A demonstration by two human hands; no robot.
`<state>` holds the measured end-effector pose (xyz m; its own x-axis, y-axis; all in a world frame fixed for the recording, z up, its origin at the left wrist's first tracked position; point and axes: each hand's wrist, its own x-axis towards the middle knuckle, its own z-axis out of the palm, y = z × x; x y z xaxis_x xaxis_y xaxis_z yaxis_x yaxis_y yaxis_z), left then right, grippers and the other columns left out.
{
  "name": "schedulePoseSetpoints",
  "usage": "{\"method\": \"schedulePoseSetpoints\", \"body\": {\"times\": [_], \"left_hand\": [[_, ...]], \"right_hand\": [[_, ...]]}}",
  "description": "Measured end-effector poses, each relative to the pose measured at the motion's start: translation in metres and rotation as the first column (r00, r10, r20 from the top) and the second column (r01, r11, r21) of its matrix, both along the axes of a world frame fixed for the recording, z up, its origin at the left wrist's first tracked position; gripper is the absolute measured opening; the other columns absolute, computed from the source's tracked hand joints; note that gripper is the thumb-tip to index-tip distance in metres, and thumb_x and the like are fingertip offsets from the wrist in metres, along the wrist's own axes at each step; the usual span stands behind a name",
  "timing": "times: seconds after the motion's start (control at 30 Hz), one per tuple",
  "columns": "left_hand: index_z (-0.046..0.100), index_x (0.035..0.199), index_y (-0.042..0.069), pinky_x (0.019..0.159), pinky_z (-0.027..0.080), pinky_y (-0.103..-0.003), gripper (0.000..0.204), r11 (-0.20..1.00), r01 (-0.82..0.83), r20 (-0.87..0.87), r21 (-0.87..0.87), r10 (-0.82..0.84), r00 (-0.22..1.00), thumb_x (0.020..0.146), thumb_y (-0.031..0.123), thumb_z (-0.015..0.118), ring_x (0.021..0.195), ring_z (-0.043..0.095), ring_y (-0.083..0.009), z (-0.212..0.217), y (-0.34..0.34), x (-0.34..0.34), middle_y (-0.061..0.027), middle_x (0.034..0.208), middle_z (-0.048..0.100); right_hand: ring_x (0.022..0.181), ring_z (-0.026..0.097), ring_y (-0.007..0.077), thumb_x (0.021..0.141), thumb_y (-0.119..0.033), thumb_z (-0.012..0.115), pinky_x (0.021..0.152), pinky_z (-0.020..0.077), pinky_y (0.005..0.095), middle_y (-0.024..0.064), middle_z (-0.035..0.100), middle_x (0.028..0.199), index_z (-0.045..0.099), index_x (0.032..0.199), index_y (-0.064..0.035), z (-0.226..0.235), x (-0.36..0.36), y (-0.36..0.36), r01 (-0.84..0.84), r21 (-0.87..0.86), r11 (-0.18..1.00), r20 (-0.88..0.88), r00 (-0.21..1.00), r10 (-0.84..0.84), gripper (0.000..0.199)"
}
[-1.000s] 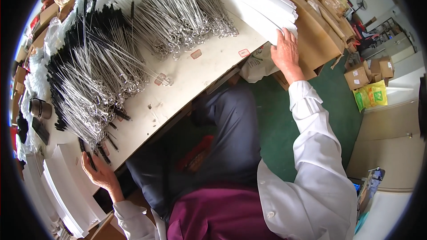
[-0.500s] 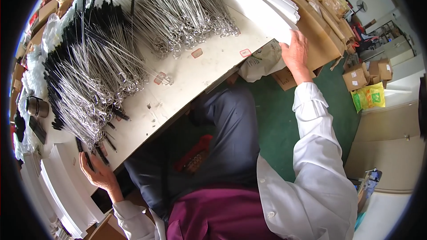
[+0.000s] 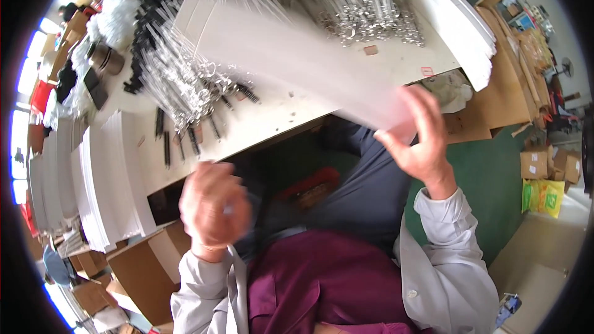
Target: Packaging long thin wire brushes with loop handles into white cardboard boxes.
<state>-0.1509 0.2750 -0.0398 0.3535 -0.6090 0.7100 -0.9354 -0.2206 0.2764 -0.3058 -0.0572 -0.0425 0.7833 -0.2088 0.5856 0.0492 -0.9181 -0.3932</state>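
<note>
My right hand (image 3: 422, 139) grips one end of a long, flat white carton (image 3: 278, 55), thumb below and fingers above. The carton is smeared by motion and slants up and left over the table, covering part of the brushes. My left hand (image 3: 216, 207) is raised in front of the table's near edge, blurred, its fingers curled in. A small pale glint shows at it; what it holds, if anything, I cannot make out. Heaped on the table are wire-handled brushes with black bristles (image 3: 185, 96) and looped ends. Several short black brushes (image 3: 167, 147) lie near the edge.
More looped wire brushes (image 3: 371, 15) lie at the back. White flat cartons are stacked at the right (image 3: 464, 31) and left (image 3: 102, 179). A metal cup (image 3: 106, 59) stands at the far left. Cardboard boxes (image 3: 148, 272) sit low at left; the table edge (image 3: 266, 142) runs before my legs.
My right hand has come away from the right stack with a white carton, swinging it over the table. My left hand has left the short black brushes and moved right. The view has shifted left.
</note>
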Motion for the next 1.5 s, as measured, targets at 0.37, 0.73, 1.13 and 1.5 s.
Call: {"method": "schedulePoseSetpoints", "body": {"times": [0.37, 0.73, 1.13, 1.5], "left_hand": [[0.048, 0.140, -0.006, 0.107, 0.044, -0.050, 0.079, 0.865, 0.101, -0.154, 0.491, -0.028, 0.988, 0.072, 0.016, 0.083, 0.119, 0.055, -0.0421, -0.009, -0.053, -0.004, -0.0251, 0.131, 0.056], [0.051, 0.137, -0.002, 0.095, 0.051, -0.045, 0.075, 0.854, -0.077, -0.100, 0.514, 0.149, 0.984, 0.071, 0.012, 0.083, 0.109, 0.062, -0.0369, -0.026, -0.044, 0.030, -0.0192, 0.119, 0.061], [0.053, 0.134, -0.003, 0.092, 0.052, -0.044, 0.074, 0.837, -0.104, 0.008, 0.538, 0.119, 0.993, 0.068, 0.011, 0.083, 0.103, 0.063, -0.0346, -0.044, -0.050, 0.035, -0.0173, 0.114, 0.061], [0.057, 0.128, -0.003, 0.080, 0.052, -0.038, 0.060, 0.901, -0.084, 0.096, 0.425, 0.047, 0.994, 0.071, 0.009, 0.074, 0.087, 0.061, -0.0260, -0.050, -0.047, 0.037, -0.0121, 0.102, 0.058]], "right_hand": [[0.120, 0.057, 0.0349, 0.069, -0.005, 0.082, 0.104, 0.0496, 0.0441, 0.0154, 0.054, 0.134, 0.056, 0.136, 0.0017, -0.027, 0.053, 0.072, -0.480, 0.021, 0.877, -0.230, 0.851, 0.472, 0.072], [0.116, 0.059, 0.0336, 0.079, -0.015, 0.083, 0.101, 0.0503, 0.0417, 0.0150, 0.061, 0.121, 0.065, 0.122, 0.0008, -0.033, 0.058, 0.069, -0.104, -0.014, 0.994, -0.175, 0.979, 0.100, 0.049], [0.071, 0.066, 0.0170, 0.088, -0.017, 0.079, 0.070, 0.0555, 0.0300, 0.0132, 0.070, 0.100, 0.064, 0.121, 0.0057, -0.056, 0.072, 0.095, 0.028, 0.703, 0.711, -0.215, 0.961, 0.175, 0.043], [0.078, 0.068, 0.0128, 0.098, -0.022, 0.072, 0.063, 0.0560, 0.0261, 0.0114, 0.072, 0.104, 0.063, 0.120, 0.0068, -0.039, 0.074, 0.081, 0.094, 0.967, 0.237, -0.197, 0.865, 0.462, 0.037]]}}
